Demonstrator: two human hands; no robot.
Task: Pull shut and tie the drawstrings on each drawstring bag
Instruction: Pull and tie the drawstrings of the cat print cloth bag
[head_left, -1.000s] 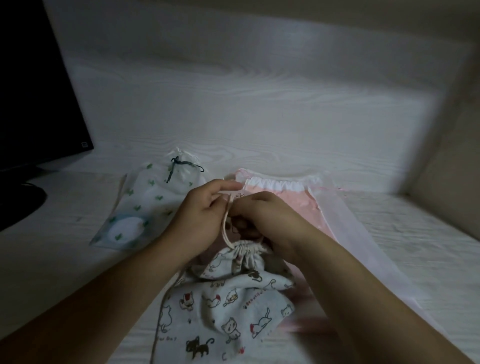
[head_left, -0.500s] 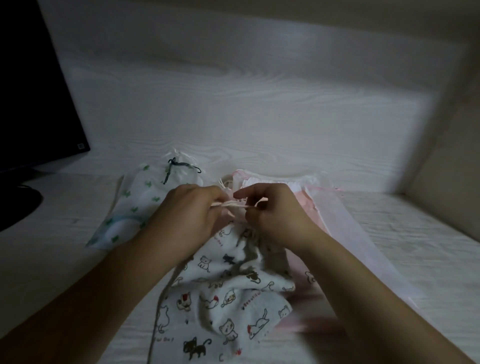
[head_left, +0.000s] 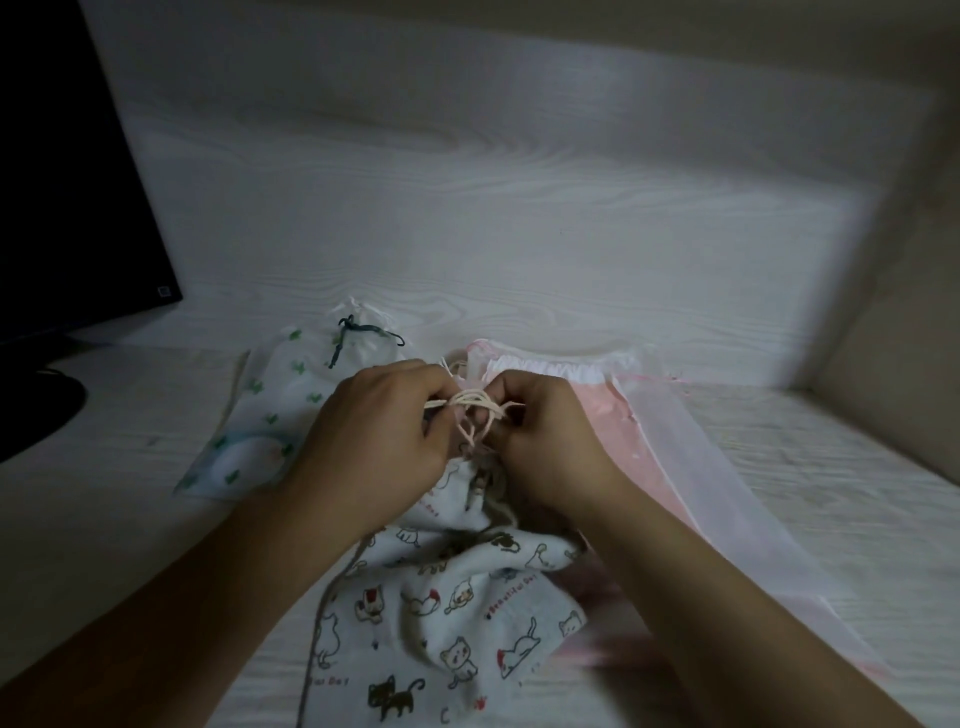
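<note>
Your left hand (head_left: 384, 431) and your right hand (head_left: 545, 431) meet close together over the gathered mouth of the cat-print bag (head_left: 441, 623), which lies on the white wood-grain desk (head_left: 831, 493) directly in front of you, its neck bunched tight beneath your knuckles. Each hand has its fingers curled and pinches the cream drawstrings (head_left: 470, 402); several strands run taut between your two thumbs, and a couple of loose ends hang down toward the bag's mouth. How the cords cross one another inside your fingers cannot be told from here. To the left, just beyond your left hand, lies the white bag with green clovers (head_left: 260, 415), its mouth drawn closed and a dark green cord (head_left: 358, 335) knotted at the top, the ends trailing over the fabric. Behind and to the right of your right hand lies the pink bag (head_left: 613, 415), flat on the desk with its white gathered top edge spread wide, and a sheer white bag (head_left: 727, 493) lies over its right side and runs toward the near right corner. The cat-print bag overlaps the pink one at its lower left. A dark monitor (head_left: 78, 182) stands at the far left edge of the desk.
</note>
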